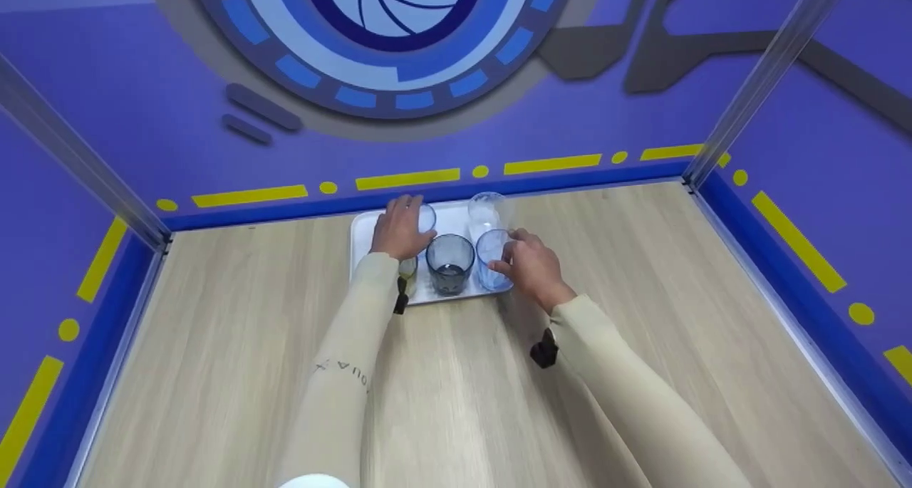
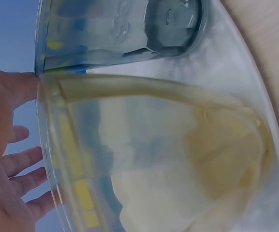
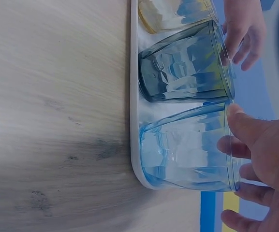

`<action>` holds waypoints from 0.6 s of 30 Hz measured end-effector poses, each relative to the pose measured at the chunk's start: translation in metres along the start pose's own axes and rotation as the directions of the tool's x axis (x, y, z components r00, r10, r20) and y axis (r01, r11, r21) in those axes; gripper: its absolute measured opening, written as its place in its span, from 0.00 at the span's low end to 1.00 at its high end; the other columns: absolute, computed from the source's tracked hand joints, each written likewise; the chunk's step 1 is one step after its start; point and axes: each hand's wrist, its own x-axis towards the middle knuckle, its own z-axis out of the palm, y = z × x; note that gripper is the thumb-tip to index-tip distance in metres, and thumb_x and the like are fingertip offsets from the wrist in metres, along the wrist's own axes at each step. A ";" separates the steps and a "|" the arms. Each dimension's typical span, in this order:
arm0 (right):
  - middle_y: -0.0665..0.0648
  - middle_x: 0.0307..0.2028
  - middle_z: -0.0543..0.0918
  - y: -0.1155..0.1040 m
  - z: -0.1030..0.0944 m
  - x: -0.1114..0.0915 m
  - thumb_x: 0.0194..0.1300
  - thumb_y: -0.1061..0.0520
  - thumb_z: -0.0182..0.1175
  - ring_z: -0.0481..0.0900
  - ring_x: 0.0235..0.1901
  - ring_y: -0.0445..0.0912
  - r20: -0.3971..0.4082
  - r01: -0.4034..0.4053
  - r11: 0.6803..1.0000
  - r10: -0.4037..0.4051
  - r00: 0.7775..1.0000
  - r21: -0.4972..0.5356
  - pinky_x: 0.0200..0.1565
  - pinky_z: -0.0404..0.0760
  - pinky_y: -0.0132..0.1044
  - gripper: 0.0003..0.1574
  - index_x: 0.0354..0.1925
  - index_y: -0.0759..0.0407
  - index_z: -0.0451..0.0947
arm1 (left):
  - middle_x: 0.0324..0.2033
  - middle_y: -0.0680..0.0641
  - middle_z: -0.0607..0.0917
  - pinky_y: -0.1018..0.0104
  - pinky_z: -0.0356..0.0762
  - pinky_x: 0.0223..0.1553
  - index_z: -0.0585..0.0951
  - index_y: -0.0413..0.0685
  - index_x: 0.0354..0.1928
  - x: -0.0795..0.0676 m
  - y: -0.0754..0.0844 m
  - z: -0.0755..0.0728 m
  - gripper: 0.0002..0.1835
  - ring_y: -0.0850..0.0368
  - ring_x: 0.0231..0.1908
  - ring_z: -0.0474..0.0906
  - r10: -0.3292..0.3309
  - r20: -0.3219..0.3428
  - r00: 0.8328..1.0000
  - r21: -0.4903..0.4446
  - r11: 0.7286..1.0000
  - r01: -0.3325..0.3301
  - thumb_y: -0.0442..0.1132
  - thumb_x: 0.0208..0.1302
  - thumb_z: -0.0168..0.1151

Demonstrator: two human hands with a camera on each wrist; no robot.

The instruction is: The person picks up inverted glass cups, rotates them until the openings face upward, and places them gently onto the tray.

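A white tray (image 1: pixel 362 235) holds several glasses in two rows. At its front right, my right hand (image 1: pixel 533 267) grips the rim of a blue glass (image 3: pixel 187 150), thumb on the near side and fingers around the far side. The glass stands upright on the tray. My left hand (image 1: pixel 400 228) is over the tray's left side, fingers spread and relaxed, beside a pale back-row glass (image 1: pixel 427 219). Below its wrist stands an amber glass (image 2: pixel 154 154), mostly hidden by the hand and sleeve in the head view. A dark grey glass (image 1: pixel 449 263) stands between the hands.
A clear glass (image 1: pixel 487 210) stands at the tray's back right. The tray lies on a wood-grain table (image 1: pixel 456 388), close to the blue back wall (image 1: pixel 427 153). Side walls bound the table left and right.
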 end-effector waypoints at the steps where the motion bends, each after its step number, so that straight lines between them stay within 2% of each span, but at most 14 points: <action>1: 0.63 0.65 0.72 0.001 0.000 0.000 0.62 0.45 0.65 0.71 0.63 0.58 0.000 -0.001 1.000 0.001 1.000 0.001 0.57 0.76 0.52 0.19 0.30 0.60 0.83 | 0.68 0.39 0.66 0.46 0.64 0.67 0.62 0.43 0.71 0.000 0.001 0.000 0.38 0.42 0.69 0.60 0.001 0.002 1.000 -0.001 1.000 -0.001 0.52 0.64 0.61; 18: 0.62 0.68 0.68 0.005 -0.001 0.000 0.61 0.46 0.66 0.66 0.67 0.58 0.012 -0.031 0.996 0.030 0.999 0.086 0.64 0.70 0.51 0.17 0.28 0.58 0.80 | 0.68 0.41 0.68 0.45 0.62 0.68 0.67 0.45 0.69 -0.009 0.008 -0.010 0.28 0.44 0.69 0.61 0.023 -0.048 0.999 -0.020 1.000 -0.024 0.48 0.71 0.53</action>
